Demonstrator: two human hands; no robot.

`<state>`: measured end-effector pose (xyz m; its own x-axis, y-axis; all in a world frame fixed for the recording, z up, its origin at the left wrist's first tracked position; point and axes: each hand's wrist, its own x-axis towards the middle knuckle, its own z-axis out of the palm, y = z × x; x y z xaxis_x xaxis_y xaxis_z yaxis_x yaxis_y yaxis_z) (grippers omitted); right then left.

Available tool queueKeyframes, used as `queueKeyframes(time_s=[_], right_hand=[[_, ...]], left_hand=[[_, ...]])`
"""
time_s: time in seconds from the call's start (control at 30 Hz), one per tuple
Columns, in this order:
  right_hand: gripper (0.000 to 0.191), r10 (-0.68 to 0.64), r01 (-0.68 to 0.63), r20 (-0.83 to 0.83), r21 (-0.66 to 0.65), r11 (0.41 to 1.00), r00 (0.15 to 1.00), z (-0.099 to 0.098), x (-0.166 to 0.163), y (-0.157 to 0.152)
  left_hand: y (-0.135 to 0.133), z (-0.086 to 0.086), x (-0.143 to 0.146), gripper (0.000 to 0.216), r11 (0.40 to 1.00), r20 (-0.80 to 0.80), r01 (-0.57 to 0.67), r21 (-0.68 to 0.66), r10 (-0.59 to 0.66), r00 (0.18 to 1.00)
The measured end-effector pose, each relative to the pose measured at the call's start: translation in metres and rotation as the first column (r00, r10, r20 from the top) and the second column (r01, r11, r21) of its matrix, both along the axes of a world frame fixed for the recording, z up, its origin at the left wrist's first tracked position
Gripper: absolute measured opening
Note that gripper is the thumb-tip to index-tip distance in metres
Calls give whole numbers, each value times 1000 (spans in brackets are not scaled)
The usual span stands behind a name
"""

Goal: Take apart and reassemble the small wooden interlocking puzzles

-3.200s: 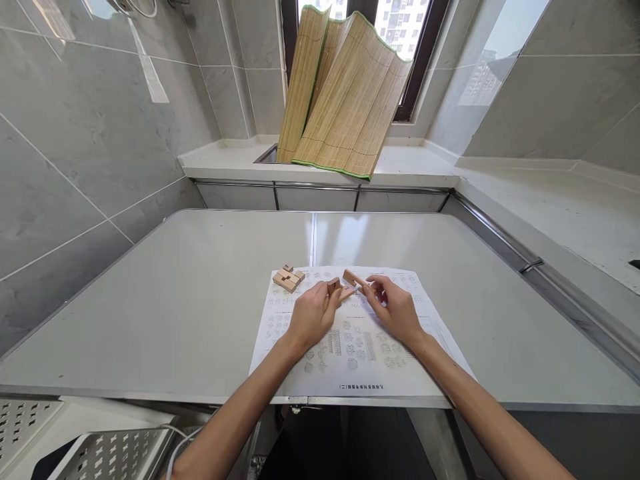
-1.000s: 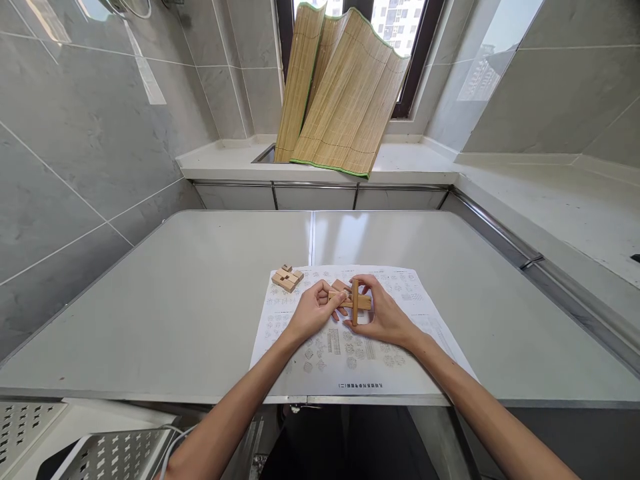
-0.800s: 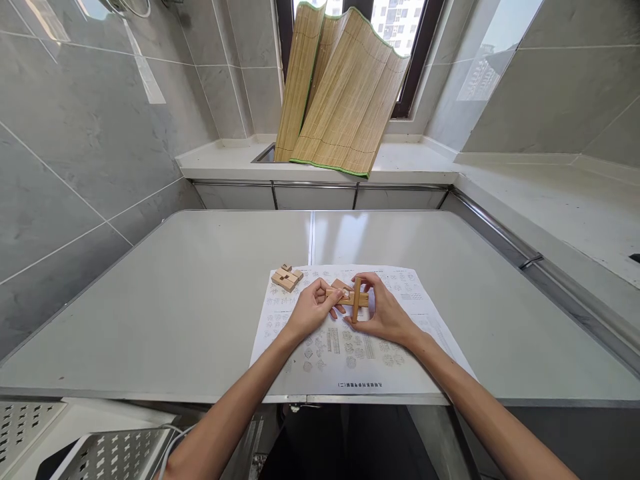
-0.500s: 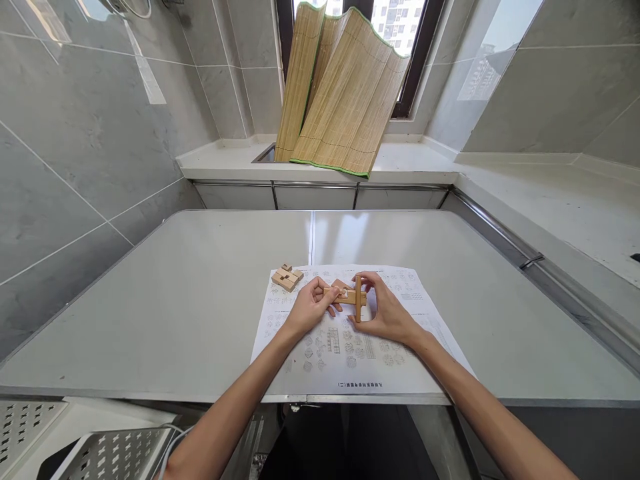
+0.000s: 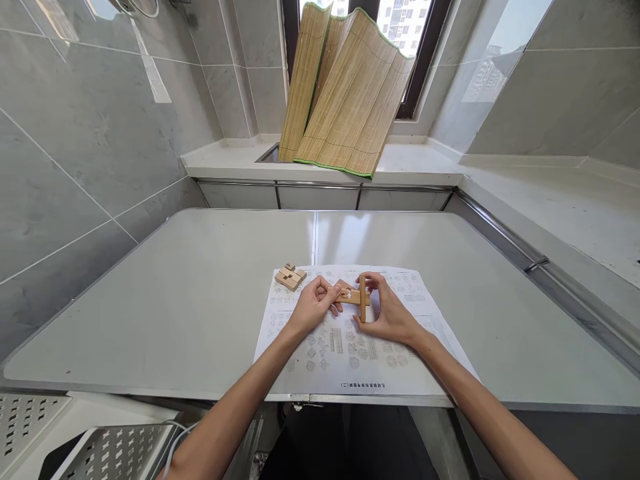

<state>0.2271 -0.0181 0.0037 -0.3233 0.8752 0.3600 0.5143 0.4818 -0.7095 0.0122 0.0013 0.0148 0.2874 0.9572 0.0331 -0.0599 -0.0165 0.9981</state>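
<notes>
My left hand point(image 5: 315, 303) pinches the left end of a notched wooden puzzle piece point(image 5: 353, 298) that lies crosswise above the paper. Between thumb and fingers, my right hand point(image 5: 387, 312) grips a wooden bar point(image 5: 363, 300) by its two ends. That bar stands at right angles to the notched piece, near its right end; whether the two interlock is too small to tell. Behind them part of another wooden piece point(image 5: 345, 285) shows. Beneath both hands is a printed sheet point(image 5: 365, 370) with many small diagrams, upside down to me.
Several loose wooden blocks point(image 5: 290, 277) lie together at the sheet's far left corner. The pale table point(image 5: 200, 300) has a seam down its middle. A bamboo mat point(image 5: 355, 93) leans at the window, and a perforated metal rack point(image 5: 120, 453) is at lower left.
The whole view has shifted slightly to the right. Both hands keep their grips, and the upright bar covers more of the notched piece's right end.
</notes>
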Motion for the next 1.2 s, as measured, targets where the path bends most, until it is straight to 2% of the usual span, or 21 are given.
queueKeyframes(time_s=[0.27, 0.6, 0.9, 1.2], right_hand=[[81, -97, 96, 33, 27, 995, 995, -3, -1, 1], [81, -21, 21, 6, -17, 1000, 1000, -3, 1, 1], [79, -94, 94, 0, 54, 994, 996, -5, 0, 2], [80, -16, 16, -21, 5, 1000, 1000, -4, 0, 1]], left_hand=[[-2, 5, 1, 45, 1000, -3, -15, -2, 15, 1000], [-1, 3, -1, 43, 1000, -23, -12, 21, 12, 1000], [-1, 3, -1, 42, 999, -2, -26, 36, 26, 1000], [-1, 2, -1, 42, 999, -5, -12, 41, 12, 1000]])
